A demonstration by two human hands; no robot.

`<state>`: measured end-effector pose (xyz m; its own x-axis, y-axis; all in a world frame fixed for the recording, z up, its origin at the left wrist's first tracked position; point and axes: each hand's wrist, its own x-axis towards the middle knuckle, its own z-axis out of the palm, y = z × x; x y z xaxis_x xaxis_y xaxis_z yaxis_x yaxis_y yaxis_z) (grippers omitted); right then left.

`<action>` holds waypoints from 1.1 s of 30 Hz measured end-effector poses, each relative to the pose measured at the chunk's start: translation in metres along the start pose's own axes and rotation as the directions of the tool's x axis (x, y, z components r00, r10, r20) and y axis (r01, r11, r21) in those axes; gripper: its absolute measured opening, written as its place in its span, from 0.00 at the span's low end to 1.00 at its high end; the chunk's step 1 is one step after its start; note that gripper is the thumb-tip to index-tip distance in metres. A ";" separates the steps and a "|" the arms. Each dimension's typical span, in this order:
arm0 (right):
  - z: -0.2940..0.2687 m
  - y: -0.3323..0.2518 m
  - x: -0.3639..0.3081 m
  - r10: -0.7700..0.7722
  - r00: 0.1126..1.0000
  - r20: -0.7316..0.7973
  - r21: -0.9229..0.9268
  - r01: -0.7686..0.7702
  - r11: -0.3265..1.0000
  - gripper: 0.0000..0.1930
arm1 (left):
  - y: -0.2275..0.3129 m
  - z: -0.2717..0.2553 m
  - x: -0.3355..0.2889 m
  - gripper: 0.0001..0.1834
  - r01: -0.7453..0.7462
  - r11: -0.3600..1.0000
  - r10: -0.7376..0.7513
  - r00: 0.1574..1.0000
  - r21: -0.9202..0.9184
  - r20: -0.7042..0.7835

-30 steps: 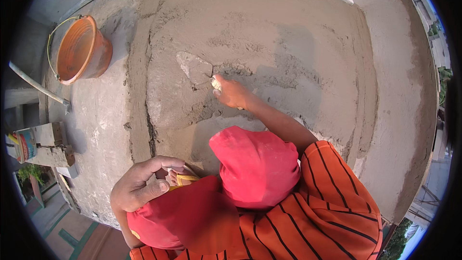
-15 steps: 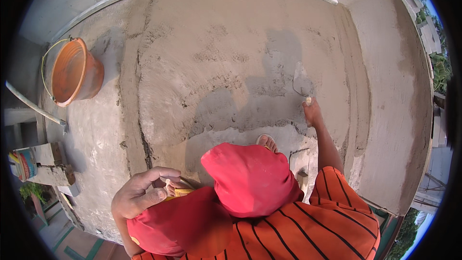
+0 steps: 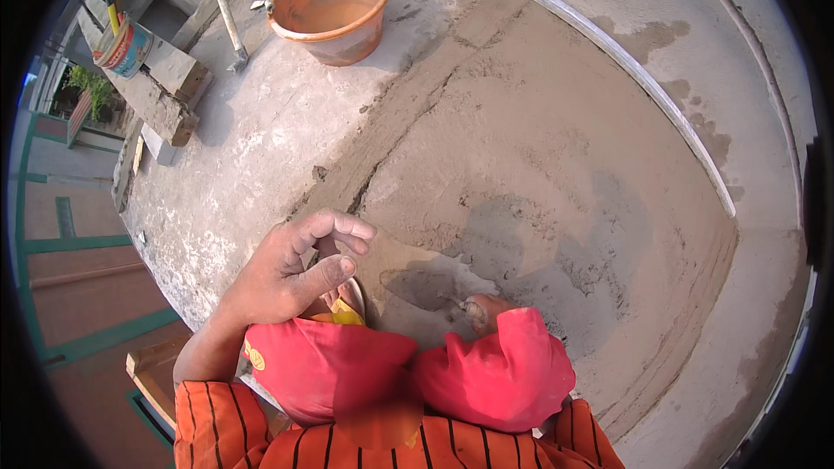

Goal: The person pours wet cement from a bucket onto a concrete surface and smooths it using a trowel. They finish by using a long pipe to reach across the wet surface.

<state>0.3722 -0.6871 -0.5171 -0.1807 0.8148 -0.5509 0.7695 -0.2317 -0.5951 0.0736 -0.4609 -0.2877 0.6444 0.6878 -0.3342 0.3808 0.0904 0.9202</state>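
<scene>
Well, watching from afar, I find the trowel (image 3: 427, 290) near six o'clock of my view, low by the near edge of the wet mortar (image 3: 539, 130), its shaded blade hard to make out. The right hand (image 3: 489, 309), at five o'clock, is wrapped around its handle. The right knee (image 3: 499, 369), in red cloth, stands in my way and covers that wrist and forearm. At eight o'clock the left hand (image 3: 317, 262) is unladen, fingers loosely curled, over the left knee (image 3: 326, 360); it partly covers a foot in a yellow-strapped sandal (image 3: 349, 306).

Farther off, I see an orange bucket (image 3: 334, 13) at eleven o'clock on the pale floor (image 3: 261, 139). Left of it, a pale pole (image 3: 223, 9) leans with its lower end on the floor. At ten o'clock, a small pail (image 3: 127, 50) with tools poking out sits by some rough blocks (image 3: 161, 91). A long straight strip (image 3: 608, 43) borders the mortar from twelve round to three.

As for print, I see a colourful label with lettering round the small pail, and a round yellow emblem (image 3: 254, 354) on the left knee, too small to make out.
</scene>
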 end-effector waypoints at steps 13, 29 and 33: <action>-0.172 -0.048 0.072 -0.095 0.995 -0.032 -0.136 0.089 0.987 0.18 | -0.004 -0.010 -0.050 0.07 -0.106 0.962 0.205 0.889 0.250 -0.409; -0.409 -0.243 -0.281 0.340 0.919 0.198 -0.080 -0.330 0.941 0.19 | 0.133 0.059 -0.293 0.18 0.830 0.554 -0.785 0.544 0.057 -0.294; -0.429 -0.233 -0.361 0.707 0.685 0.176 0.337 -0.716 0.611 0.15 | 0.120 0.063 -0.371 0.18 0.727 0.609 -0.791 0.528 -0.317 -0.309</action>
<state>0.5214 -0.6995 0.0717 0.3118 0.3010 -0.9012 0.3933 -0.9043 -0.1660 -0.0780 -0.7507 -0.0665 -0.1661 0.5144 -0.8413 0.4898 0.7835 0.3823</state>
